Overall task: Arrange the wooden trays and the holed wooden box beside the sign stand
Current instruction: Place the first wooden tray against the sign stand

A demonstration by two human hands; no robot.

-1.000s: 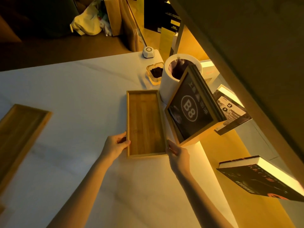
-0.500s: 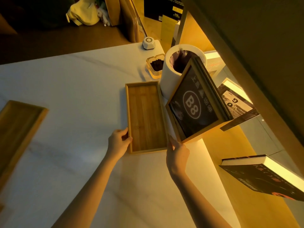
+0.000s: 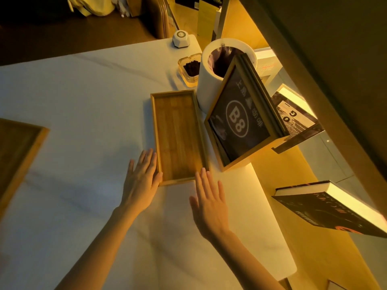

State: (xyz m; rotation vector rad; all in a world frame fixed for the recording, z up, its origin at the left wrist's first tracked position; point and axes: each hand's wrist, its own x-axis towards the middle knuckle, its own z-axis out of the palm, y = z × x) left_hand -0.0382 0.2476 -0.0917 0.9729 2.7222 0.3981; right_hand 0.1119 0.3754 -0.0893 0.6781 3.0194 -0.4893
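Note:
A long, shallow wooden tray (image 3: pixel 178 135) lies flat on the white table (image 3: pixel 83 97), right next to the wooden sign stand (image 3: pixel 236 124) marked B8. My left hand (image 3: pixel 142 181) is flat with fingers spread at the tray's near left corner, thumb touching the rim. My right hand (image 3: pixel 209 201) hovers open just in front of the tray's near right corner, holding nothing. A second wooden tray (image 3: pixel 18 155) sits at the table's left edge, partly cut off. No holed box is in view.
A white cylindrical bin (image 3: pixel 211 78) stands behind the sign stand, a glass ashtray (image 3: pixel 189 69) with dark contents beside it, and a small white device (image 3: pixel 180 39) at the far table edge. Books (image 3: pixel 335 208) jut from a lit shelf on the right.
Both hands have let go of the tray's near corners and opened flat. The tray now rests closer to the sign stand and bin.

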